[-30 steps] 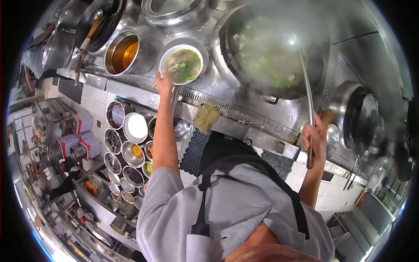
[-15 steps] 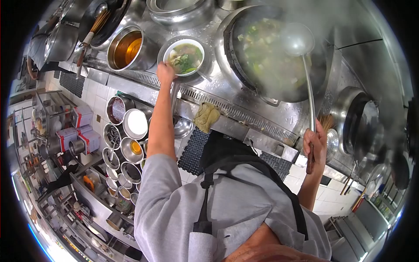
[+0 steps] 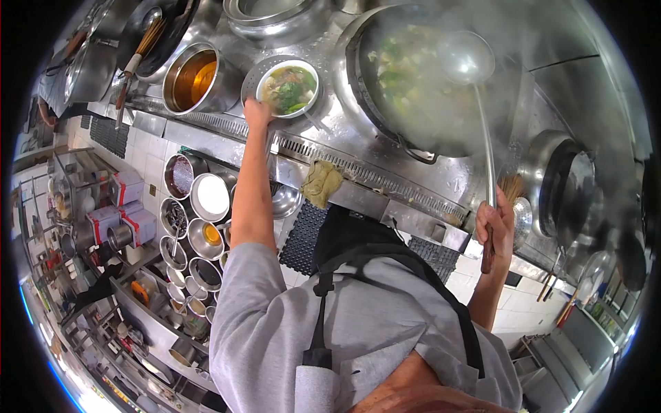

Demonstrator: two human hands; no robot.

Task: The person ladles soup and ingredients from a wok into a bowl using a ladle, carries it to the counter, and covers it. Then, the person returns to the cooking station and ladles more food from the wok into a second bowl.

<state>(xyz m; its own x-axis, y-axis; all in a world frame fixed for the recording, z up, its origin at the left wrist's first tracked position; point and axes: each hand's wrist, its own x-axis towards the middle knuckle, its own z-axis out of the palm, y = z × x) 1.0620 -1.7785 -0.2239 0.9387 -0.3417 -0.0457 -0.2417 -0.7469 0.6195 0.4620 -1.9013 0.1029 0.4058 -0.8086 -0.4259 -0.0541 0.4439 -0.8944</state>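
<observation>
My left hand (image 3: 257, 112) grips the near-left rim of a white bowl (image 3: 316, 101), its fingers closed around the edge. Broth, green leaves and pale pieces fill the bowl. Beneath it lies a round perforated metal skimmer (image 3: 253, 77), partly covered. My right hand (image 3: 496, 221) is wrapped around the wooden handle of a long metal ladle (image 3: 466, 58). The ladle's round head hangs over the large wok (image 3: 352, 65), where steam blurs a soup with greens; whether the head touches the soup I cannot tell.
A metal pot (image 3: 222, 88) of amber liquid stands left of the bowl. A crumpled cloth (image 3: 321, 183) lies on the stove's front edge. Several seasoning containers (image 3: 211, 195) crowd the lower left. Another wok (image 3: 570, 179) and a bamboo brush (image 3: 511, 186) are at right.
The view has shifted slightly. The bowl sits a little closer to the large wok, showing more of the skimmer at its left. Both hands keep their grips; the ladle has barely moved.
</observation>
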